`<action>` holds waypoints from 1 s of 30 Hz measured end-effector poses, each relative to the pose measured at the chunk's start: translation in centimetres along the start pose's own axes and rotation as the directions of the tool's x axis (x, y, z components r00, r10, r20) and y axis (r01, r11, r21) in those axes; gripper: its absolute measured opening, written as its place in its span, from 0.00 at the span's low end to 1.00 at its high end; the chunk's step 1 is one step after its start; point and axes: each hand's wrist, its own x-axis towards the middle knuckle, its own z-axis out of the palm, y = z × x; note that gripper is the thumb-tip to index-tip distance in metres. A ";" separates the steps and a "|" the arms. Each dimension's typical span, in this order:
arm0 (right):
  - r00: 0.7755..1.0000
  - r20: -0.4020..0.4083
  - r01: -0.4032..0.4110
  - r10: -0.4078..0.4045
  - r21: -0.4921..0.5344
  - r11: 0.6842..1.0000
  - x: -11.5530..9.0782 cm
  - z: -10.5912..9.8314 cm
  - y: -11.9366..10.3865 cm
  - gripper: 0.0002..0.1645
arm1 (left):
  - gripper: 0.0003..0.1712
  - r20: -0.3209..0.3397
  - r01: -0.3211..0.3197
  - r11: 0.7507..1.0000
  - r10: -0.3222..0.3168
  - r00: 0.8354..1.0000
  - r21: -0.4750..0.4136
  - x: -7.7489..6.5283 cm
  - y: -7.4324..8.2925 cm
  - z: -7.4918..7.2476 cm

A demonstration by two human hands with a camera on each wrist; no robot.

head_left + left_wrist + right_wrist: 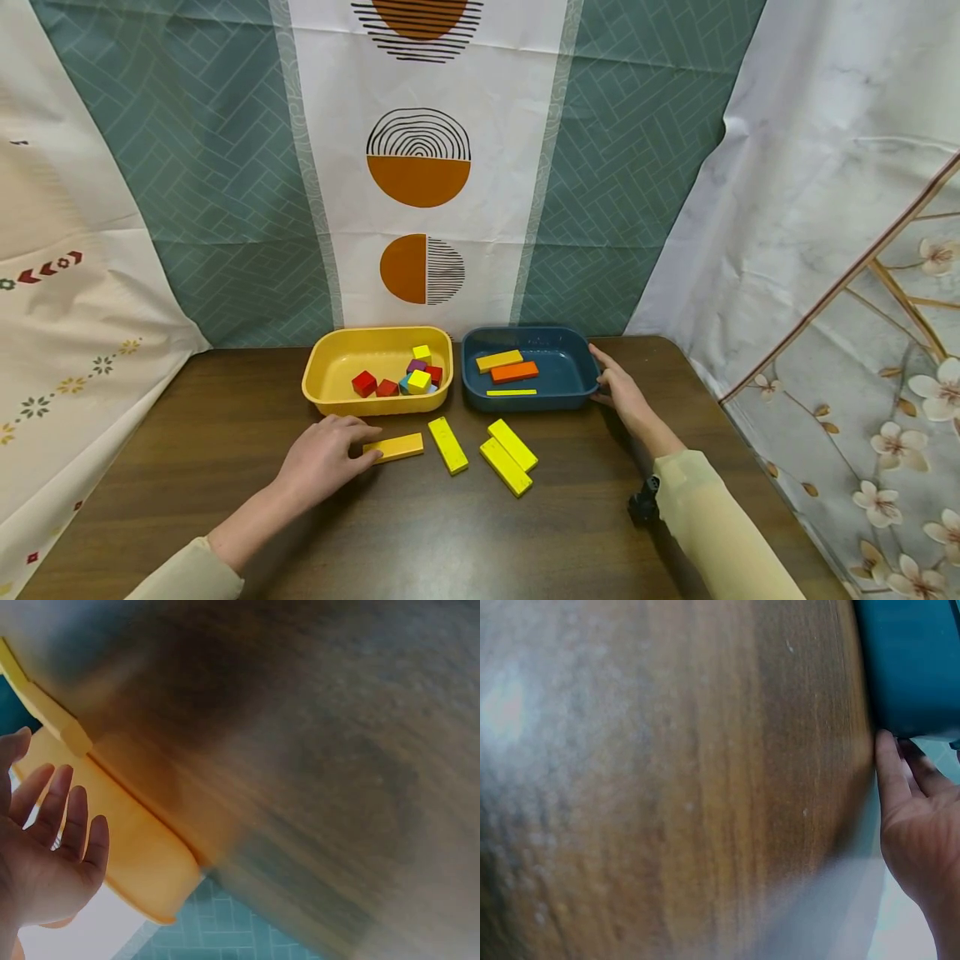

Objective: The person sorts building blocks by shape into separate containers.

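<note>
My left hand (327, 454) is at the left end of an orange-yellow block (393, 448) on the table, thumb and forefinger spread about that end. In the left wrist view the fingers (54, 802) are loosely extended, just short of the block (56, 724). At the right end of the blue tray (528, 403), my right hand (626, 392) touches the outer wall with its fingertips. The right wrist view has straight fingers (891, 776) against the corner of that tray (915, 667). Inside it lie a yellow-orange block (499, 361), an orange block (515, 372) and a thin yellow one (512, 392).
A yellow tray (318, 385) holding several coloured cubes, one a red cube (364, 383), stands left of the blue tray. In front lie a slanted yellow block (448, 446) and two yellow blocks side by side (506, 468). Patterned cloth (427, 283) hangs behind the table.
</note>
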 end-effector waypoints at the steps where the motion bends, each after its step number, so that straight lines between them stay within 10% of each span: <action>1: 1.000 0.000 -0.001 0.001 0.000 1.000 0.0 0.0 0.0 0.41 | 0.20 0.011 0.003 1.000 -0.003 1.000 0.004 0.0 -0.1 0.1; 30: 1.000 -0.005 -0.011 0.011 -0.009 1.000 0.0 -0.1 0.0 0.40 | 0.20 0.108 0.014 1.000 -0.015 0.994 0.008 0.4 -0.4 0.7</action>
